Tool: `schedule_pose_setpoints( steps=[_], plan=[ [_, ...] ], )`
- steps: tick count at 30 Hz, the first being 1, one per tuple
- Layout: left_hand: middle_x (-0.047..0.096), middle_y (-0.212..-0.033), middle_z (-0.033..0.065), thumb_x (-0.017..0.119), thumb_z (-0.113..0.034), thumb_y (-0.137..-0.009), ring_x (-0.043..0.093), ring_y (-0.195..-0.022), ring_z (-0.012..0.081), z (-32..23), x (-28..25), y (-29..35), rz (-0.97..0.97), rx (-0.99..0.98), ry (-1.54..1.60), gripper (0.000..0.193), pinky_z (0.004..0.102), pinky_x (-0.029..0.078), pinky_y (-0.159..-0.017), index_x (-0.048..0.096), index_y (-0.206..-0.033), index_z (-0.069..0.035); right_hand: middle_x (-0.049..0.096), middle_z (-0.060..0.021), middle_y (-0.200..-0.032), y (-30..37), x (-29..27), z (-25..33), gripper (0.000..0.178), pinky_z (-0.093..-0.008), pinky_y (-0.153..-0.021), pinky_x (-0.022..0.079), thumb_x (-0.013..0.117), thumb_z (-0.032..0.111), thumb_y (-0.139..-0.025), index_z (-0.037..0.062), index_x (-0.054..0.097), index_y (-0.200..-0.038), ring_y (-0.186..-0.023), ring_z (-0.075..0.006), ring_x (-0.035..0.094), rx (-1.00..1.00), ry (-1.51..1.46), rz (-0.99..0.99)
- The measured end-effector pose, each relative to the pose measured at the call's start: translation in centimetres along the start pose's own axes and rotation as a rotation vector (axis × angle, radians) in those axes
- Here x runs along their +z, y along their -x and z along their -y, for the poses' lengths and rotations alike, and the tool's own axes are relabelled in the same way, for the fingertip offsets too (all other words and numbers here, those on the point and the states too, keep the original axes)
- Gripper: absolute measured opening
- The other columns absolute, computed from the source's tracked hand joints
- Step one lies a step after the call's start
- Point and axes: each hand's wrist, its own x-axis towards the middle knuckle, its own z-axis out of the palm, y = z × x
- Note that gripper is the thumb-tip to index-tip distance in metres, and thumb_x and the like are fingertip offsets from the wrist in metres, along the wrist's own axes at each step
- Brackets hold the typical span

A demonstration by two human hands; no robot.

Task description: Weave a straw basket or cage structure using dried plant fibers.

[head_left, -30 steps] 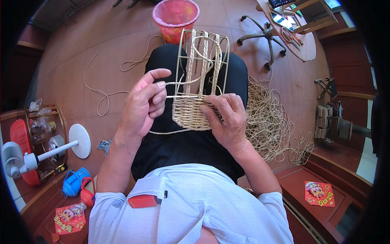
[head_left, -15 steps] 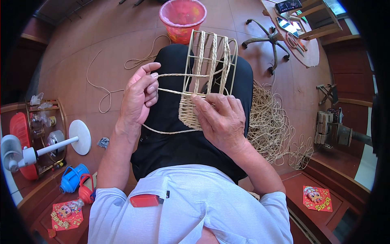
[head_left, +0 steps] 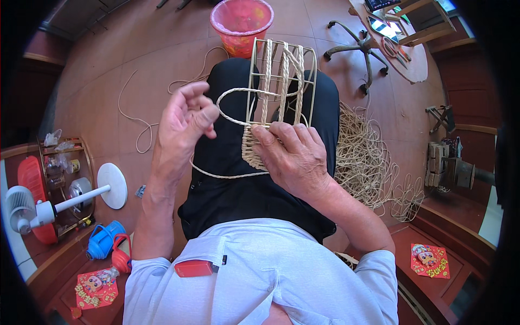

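Rattan strand [head_left: 238, 92] between left fingers [head_left: 203, 111]

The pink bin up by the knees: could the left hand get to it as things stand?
Probably not readily. The left hand is pinching the cord being woven into the wire frame on the lap, and the pink bin stands on the floor beyond the knees.

floor [head_left: 108, 81] | pink bin [head_left: 241, 24]; cord pile [head_left: 363, 157]; fan [head_left: 59, 200]
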Motion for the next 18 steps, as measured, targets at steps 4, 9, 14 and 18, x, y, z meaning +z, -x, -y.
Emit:
schedule_pose_setpoints(
  steps=[4,9,14,18],
  plan=[
    [0.070,-0.106,0.0016,0.079,-0.014,-0.105,0.065,-0.089,0.0068,0.0,0.7,1.4,0.097,-0.107,0.007,0.034,0.0239,0.058,-0.082,0.068,-0.134,-0.001,0.060,-0.0013,-0.104,-0.1,-0.1,0.1,0.036,-0.0367,-0.071,0.044,0.081,0.027,-0.095,0.0123,0.073,-0.127,-0.084,-0.0186,0.060,0.003,-0.006,0.001],
    [0.074,-0.107,0.0021,0.075,-0.006,-0.106,0.070,-0.092,0.0062,0.4,2.4,1.5,0.046,-0.016,-0.111,0.011,0.0246,0.059,-0.083,0.076,-0.115,-0.001,0.060,-0.0012,-0.104,0.2,0.2,-0.1,0.037,-0.0367,-0.071,0.044,0.081,0.028,-0.095,0.0127,0.073,-0.127,-0.084,-0.0184,0.060,0.015,-0.019,-0.018],
    [0.076,-0.105,0.0027,0.076,-0.003,-0.104,0.073,-0.094,0.0100,0.5,3.4,1.8,0.020,0.056,-0.314,0.009,0.0273,0.061,-0.088,0.076,-0.113,-0.002,0.061,-0.0013,-0.105,0.3,0.2,-0.1,0.037,-0.0370,-0.072,0.045,0.082,0.029,-0.094,0.0132,0.073,-0.126,-0.084,-0.0184,0.060,0.021,-0.023,-0.024],
    [0.077,-0.104,0.0031,0.076,0.000,-0.103,0.075,-0.095,0.0113,1.4,3.4,1.3,-0.027,0.229,-0.325,0.010,0.0284,0.062,-0.090,0.075,-0.112,-0.002,0.060,-0.0011,-0.104,0.3,0.3,-0.1,0.034,-0.0369,-0.072,0.045,0.082,0.029,-0.094,0.0134,0.073,-0.124,-0.084,-0.0182,0.060,0.020,-0.024,-0.027]
  ],
)
